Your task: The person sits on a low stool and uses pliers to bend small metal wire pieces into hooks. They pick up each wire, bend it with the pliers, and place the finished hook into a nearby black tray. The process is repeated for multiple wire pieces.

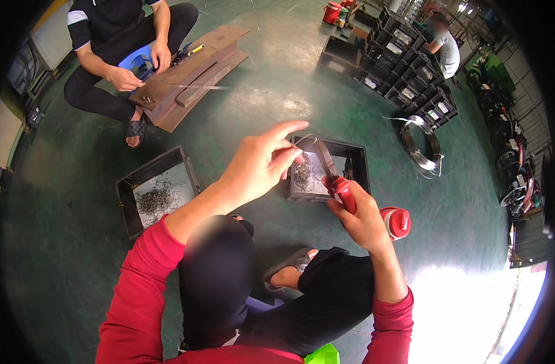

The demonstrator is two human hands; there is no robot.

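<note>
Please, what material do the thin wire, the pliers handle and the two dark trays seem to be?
The thin wire in the left hand looks like bare metal, pale and glinting. The pliers handle in the right hand seems red plastic or rubber, smooth. The two dark trays look like dull black plastic, though painted metal is possible.

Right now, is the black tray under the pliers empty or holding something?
Holding something: the black tray has a heap of small bent wire pieces on its floor.
</note>
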